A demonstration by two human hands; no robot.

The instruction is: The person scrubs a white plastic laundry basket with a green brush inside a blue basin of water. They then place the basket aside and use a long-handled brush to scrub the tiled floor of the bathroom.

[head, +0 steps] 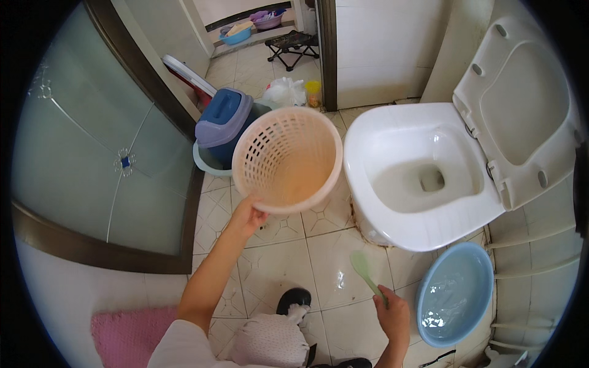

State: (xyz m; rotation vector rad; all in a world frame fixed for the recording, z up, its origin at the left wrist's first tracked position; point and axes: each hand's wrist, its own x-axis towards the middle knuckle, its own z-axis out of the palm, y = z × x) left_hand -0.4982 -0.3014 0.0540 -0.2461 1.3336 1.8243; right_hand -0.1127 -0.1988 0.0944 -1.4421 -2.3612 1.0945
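Observation:
My left hand (247,216) grips the near rim of a peach plastic basket (294,202) with slotted walls. The basket is tilted, so its mouth faces me and its inside shows. It is held beside the front of the toilet bowl. In my right hand (393,313) is the handle of a pale green plastic paddle-shaped tool (362,265). Its broad head is blurred, so I cannot tell whether it has bristles. To the right of that hand, a light blue basin (422,301) stands on the floor with water in it.
The white toilet (391,230) stands at right, its lid and seat (524,110) raised. Behind the basket, a blue lidded bin (218,124) sits in a pale basin (207,164). A glass door (138,193) borders the left. A pink mat (133,333) lies lower left.

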